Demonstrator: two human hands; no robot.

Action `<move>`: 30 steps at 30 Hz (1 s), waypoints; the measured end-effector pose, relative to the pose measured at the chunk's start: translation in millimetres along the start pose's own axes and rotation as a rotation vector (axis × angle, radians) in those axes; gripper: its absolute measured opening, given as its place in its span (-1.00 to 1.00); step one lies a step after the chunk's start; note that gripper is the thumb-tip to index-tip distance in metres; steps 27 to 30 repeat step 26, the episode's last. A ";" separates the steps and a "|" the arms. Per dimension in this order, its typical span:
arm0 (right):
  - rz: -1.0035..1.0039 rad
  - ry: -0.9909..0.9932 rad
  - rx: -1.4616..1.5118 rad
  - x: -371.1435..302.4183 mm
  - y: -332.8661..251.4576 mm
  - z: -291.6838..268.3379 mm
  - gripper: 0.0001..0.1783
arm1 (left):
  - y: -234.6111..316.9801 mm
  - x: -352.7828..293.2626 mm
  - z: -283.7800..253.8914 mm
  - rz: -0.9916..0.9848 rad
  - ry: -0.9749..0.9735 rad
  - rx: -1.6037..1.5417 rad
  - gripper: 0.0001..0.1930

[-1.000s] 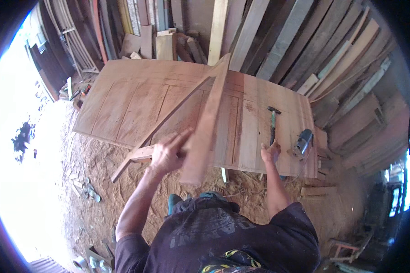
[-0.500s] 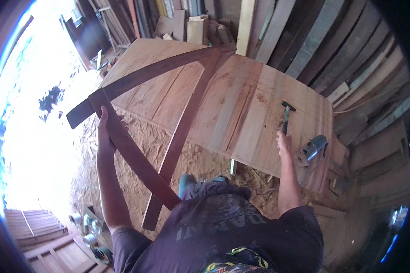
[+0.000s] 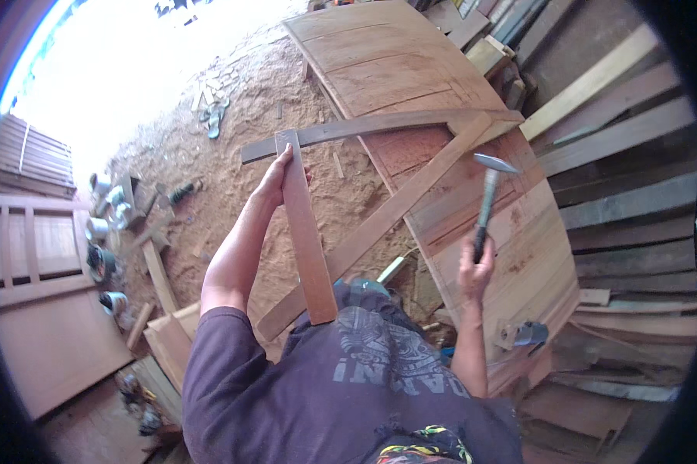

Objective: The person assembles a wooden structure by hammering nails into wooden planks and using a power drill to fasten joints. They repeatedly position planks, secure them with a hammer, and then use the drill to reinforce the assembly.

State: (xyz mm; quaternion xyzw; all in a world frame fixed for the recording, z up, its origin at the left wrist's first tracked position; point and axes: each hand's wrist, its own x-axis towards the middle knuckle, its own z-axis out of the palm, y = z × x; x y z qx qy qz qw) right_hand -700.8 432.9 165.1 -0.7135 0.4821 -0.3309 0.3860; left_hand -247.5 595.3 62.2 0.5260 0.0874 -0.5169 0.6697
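Note:
A wooden frame [image 3: 395, 205] of brown boards reaches from my body out over a large wooden panel [image 3: 364, 62]. One gently curved board [image 3: 379, 124] forms its far side, and two straight boards run back toward me. My left hand [image 3: 275, 182] is wrapped round the straight board [image 3: 308, 240] on the left, just below its joint with the curved board. In my right hand [image 3: 476, 271] is a hammer [image 3: 489, 193], gripped by the dark lower handle. Its metal head is up, to the right of the frame and above the panel.
A grey power tool [image 3: 530, 334] lies near the panel's close right end. Stacked planks [image 3: 619, 201] line the right side. Sawdust [image 3: 232, 185] covers the floor at left, with cans [image 3: 97, 228], wood offcuts and a panelled door [image 3: 54, 325] beyond.
The view has turned to the left, bringing more of the floor and the door into sight. The hammer has come up off the panel. My left hand keeps its hold on the frame.

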 end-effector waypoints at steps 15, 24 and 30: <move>-0.497 -0.485 -0.331 71.7 -83.9 208.1 -0.33 | -22.8 7.2 4.2 0.087 -0.028 -0.059 -0.41; -0.462 -0.520 -0.475 80.4 -88.5 216.6 -0.29 | -22.1 10.9 2.9 0.129 -0.002 -0.027 -0.35; -0.451 -0.537 -0.528 83.9 -82.5 218.6 -0.28 | -22.4 10.5 4.7 0.125 -0.028 -0.054 -0.34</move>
